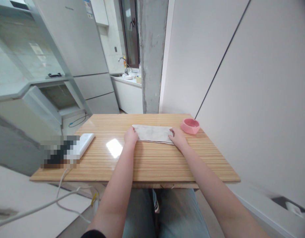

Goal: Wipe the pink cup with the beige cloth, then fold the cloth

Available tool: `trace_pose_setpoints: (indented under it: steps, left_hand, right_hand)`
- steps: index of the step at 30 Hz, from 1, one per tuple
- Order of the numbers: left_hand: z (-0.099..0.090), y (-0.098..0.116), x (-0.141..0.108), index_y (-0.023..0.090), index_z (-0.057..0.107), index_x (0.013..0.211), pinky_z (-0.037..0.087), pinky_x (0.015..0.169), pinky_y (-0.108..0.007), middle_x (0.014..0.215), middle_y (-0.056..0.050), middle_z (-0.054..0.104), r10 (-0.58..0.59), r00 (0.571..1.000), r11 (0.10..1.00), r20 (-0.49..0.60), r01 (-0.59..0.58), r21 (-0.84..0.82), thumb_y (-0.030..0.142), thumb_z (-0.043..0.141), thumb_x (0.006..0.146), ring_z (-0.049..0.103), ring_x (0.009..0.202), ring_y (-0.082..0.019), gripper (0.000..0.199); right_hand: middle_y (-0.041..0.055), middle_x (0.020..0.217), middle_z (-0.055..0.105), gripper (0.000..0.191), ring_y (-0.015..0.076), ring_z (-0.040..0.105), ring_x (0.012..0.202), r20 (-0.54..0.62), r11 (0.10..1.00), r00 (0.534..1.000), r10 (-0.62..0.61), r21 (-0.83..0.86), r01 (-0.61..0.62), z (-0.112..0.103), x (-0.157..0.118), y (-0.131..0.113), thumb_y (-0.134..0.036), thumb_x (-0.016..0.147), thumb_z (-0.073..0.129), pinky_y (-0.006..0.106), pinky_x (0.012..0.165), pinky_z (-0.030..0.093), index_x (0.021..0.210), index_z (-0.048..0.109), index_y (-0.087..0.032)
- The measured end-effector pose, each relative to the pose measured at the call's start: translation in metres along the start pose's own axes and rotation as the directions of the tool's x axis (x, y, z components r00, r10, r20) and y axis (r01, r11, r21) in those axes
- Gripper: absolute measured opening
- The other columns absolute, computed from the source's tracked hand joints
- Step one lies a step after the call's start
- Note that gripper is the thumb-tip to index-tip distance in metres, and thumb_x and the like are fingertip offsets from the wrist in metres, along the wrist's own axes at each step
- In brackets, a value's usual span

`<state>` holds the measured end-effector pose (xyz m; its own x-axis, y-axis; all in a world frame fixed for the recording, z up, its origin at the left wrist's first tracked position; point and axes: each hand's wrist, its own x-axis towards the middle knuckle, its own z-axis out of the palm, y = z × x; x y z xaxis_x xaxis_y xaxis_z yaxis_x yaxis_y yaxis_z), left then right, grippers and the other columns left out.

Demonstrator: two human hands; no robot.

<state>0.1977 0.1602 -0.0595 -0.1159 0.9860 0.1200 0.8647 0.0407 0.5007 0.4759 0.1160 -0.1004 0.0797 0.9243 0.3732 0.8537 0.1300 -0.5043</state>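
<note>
Head view. Folded cloth [153, 134], off-white, lies flat on the wood-grain surface [152, 165], towards the far edge and roughly central. Long side runs left to right; at the near edge more than one layer shows, offset slightly towards the right end.

Left hand [131, 136]: at the left end of the cloth. Fingers curled in, nearly closed, with the cloth's edge held at thumb and forefinger. The remaining fingers are turned away from the camera; their contact cannot be made out.

Right hand [177, 138]: at the right end of the cloth. Partly open, thumb and forefinger forming a curve with a gap between them; thumb touches the cloth near its right edge, forefinger near the far right corner. Cannot tell whether it grips or only rests there.

Pink bowl [190, 126]: angular sides, near the far right corner of the surface, beyond the right hand and apart from the cloth. White object [86, 142]: left side of the surface, well apart from the left hand; the area beside it is pixelated, contents unreadable. White cable [59, 198] hangs below the surface at the left. Bright reflection [114, 147] on the surface, left of the left forearm.

Background: tall pale refrigerator [73, 36] at left, grey pillar [153, 59] at centre, plain wall [229, 99] at right.
</note>
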Motion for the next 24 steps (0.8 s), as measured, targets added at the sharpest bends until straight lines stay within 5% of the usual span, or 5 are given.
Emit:
trace_pose_setpoints:
  steps: [6,14,18,24]
  left_hand:
    - [0.002,-0.002,0.002,0.017,0.06,0.108,0.045,0.086,-0.035,0.109,-0.017,0.067,-0.002,1.0,1.0,0.0,0.002,-0.003,0.019,0.042,0.085,0.062,0.105,-0.028,0.029]
    - [0.002,-0.004,0.002,0.017,0.051,0.12,0.044,0.084,-0.036,0.108,-0.018,0.066,-0.019,0.997,1.0,-0.072,0.019,0.004,0.018,0.041,0.087,0.062,0.103,-0.028,0.035]
    - [0.004,-0.005,-0.001,0.016,0.05,0.122,0.044,0.085,-0.037,0.114,-0.018,0.062,-0.013,0.995,0.997,-0.104,0.021,0.072,0.023,0.047,0.085,0.06,0.106,-0.029,0.038]
    - [0.006,-0.009,-0.002,0.008,0.059,0.11,0.039,0.092,-0.048,0.115,-0.025,0.059,-0.115,0.982,0.962,-0.148,0.147,0.229,0.047,0.054,0.079,0.052,0.113,-0.038,0.05]
  right_hand:
    - [0.003,0.079,0.062,0.043,0.0182,0.054,0.07,0.069,0.992,0.997,0.027,0.123,-0.035,-0.001,-0.002,-0.004,-0.024,0.076,0.054,0.031,0.071,0.043,0.118,0.057,-0.017]
    - [-0.0016,0.064,0.053,0.027,0.0151,0.047,0.06,0.076,0.988,0.994,0.076,0.129,-0.085,-0.007,0.0,-0.003,-0.021,0.07,0.05,0.027,0.062,0.037,0.093,0.066,-0.018]
    - [0.0022,0.075,0.056,0.021,0.0175,0.051,0.07,0.112,0.999,0.993,0.022,0.038,-0.026,-0.007,-0.002,-0.006,-0.022,0.069,0.056,0.03,0.07,0.04,0.087,0.065,-0.019]
    - [0.0103,0.114,0.056,0.021,0.0272,0.049,0.11,-0.029,0.993,0.999,0.018,-0.115,-0.021,-0.011,-0.005,-0.01,-0.031,0.073,0.062,0.042,0.097,0.035,0.091,0.065,-0.02]
